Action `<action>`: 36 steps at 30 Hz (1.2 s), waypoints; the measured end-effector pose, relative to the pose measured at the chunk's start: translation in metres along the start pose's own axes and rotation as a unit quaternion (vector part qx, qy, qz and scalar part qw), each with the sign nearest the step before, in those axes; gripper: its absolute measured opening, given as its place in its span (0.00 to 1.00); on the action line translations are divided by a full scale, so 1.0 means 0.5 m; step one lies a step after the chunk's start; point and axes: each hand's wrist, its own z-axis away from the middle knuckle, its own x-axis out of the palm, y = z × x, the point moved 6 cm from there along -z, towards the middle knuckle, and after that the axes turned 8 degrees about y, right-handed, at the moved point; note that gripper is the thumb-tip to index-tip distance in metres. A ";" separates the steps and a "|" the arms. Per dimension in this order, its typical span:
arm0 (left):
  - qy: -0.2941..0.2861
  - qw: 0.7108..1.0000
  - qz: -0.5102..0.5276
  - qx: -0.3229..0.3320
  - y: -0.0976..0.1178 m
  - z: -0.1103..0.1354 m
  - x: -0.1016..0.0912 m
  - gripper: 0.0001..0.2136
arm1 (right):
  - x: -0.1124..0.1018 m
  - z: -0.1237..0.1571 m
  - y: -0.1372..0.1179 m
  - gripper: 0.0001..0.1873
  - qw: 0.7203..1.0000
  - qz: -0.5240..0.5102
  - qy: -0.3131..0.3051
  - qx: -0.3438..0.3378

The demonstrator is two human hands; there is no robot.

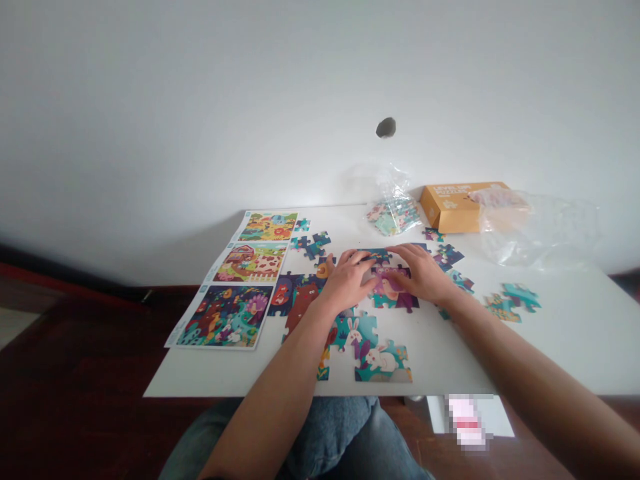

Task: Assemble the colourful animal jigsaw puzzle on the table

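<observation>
Left hand and right hand spread over a partly joined puzzle

From where I stand, both hands are over pieces on the white table. Each has its thumb and fingers apart, with nothing clamped between them that I can see. The left fingertips lie at a dark blue piece; the right fingertips are by its far edge, and the right thumb lies over a pink-and-purple section.

The bear part of the puzzle sits left of the hands, partly under the left forearm, and a rabbit section lies nearer the person. Left of that is a picture sheet. Loose pieces lie off to the right; behind stand an orange box and a clear bag with pieces inside.
</observation>
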 end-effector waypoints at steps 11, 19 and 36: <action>0.047 0.995 -0.039 -0.080 -0.019 -0.001 -0.012 0.28 | 0.003 -0.003 0.006 0.25 0.997 0.039 0.024 0.061; 0.041 0.996 -0.049 -0.068 -0.018 0.000 -0.008 0.23 | 0.007 -0.010 0.032 0.16 0.995 0.025 0.059 0.074; 0.032 0.999 -0.004 -0.040 -0.015 -0.002 0.001 0.21 | 0.035 -0.032 0.063 0.11 0.994 0.071 0.033 0.079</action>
